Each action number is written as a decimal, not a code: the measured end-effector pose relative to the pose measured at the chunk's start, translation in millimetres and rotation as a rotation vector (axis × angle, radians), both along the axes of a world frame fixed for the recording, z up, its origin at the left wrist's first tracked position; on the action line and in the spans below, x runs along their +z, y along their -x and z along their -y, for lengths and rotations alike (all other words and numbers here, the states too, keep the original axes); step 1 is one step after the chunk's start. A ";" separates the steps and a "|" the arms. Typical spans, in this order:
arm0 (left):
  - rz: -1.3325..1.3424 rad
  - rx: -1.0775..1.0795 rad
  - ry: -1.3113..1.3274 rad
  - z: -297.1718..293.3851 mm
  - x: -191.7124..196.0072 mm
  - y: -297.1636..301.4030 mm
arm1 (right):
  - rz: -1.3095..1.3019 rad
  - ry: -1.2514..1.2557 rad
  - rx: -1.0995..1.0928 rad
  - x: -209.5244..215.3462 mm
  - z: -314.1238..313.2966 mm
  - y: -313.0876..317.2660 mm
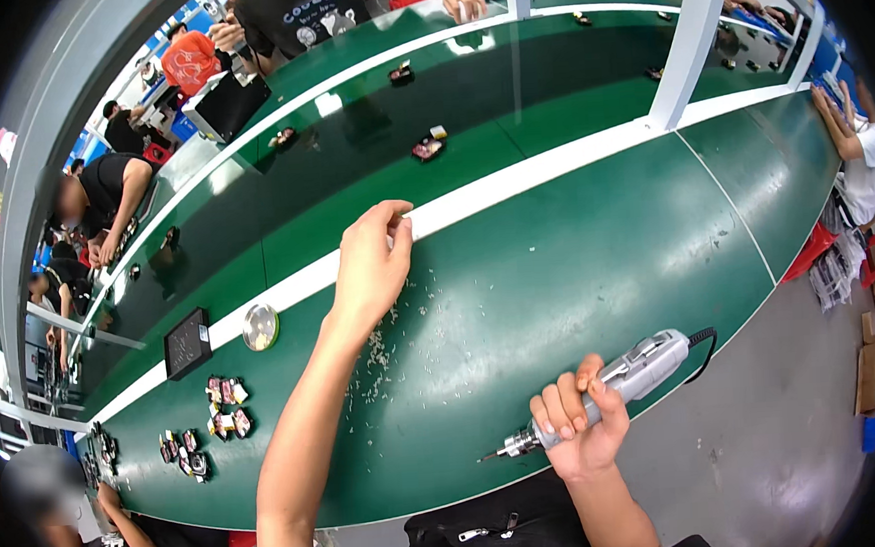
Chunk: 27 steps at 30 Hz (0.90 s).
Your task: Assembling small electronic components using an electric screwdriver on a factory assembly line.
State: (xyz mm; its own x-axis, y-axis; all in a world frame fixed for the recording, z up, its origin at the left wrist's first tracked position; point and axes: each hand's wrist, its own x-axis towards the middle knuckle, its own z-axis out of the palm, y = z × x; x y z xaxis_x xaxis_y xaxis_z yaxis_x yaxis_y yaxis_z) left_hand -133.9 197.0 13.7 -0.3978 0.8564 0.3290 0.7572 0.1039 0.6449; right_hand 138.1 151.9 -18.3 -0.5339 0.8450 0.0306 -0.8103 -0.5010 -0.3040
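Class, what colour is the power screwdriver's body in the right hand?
Light grey; the power screwdriver shows best in the head view.

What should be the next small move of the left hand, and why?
Perhaps the left hand should reach over the white rail toward the small black part on the belt: that hand shows nothing held, while the right hand grips the grey power screwdriver.

Cannot make out any contents of the half-curled bare left hand. Cannot see part of the grey cylindrical power tool, wrapped by the bare right hand, or trace its coiled black cord fully. Cannot identify the tiny white slivers, too small.
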 end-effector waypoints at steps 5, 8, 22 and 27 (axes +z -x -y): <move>-0.348 0.148 0.079 -78.0 -14.4 24.3 | -0.009 0.055 0.085 -5.5 -1.1 -1.8; -0.405 0.190 0.203 -102.2 -15.6 26.8 | -0.016 0.066 0.081 -8.6 -1.1 -2.4; -0.689 -0.005 0.221 -115.6 -22.1 62.6 | -0.036 0.055 0.136 -7.6 -5.7 -1.7; -0.412 -0.228 0.167 -75.1 7.6 0.7 | -0.041 0.065 0.092 -8.8 -4.5 -10.0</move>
